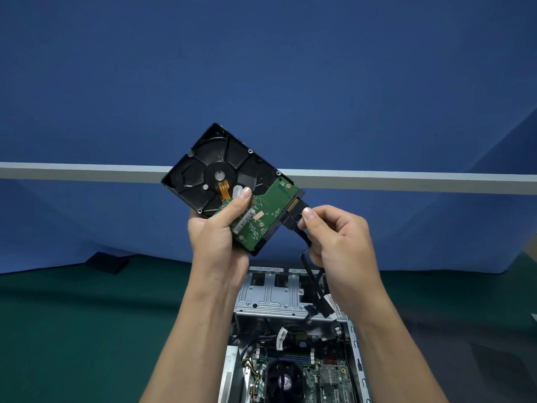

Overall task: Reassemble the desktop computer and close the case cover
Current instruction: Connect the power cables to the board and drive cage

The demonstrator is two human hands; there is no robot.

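My left hand holds a black hard drive up in the air, its underside with the green circuit board facing me. My right hand pinches a black cable connector that sits against the drive's port at its lower right edge. The connector's black cable hangs down into the open computer case below my hands. Inside the case I see the silver drive cage, the motherboard and the round CPU fan.
The case lies on a dark green table surface. A small black flat object rests at the table's far left. A blue partition wall with a grey strip stands behind.
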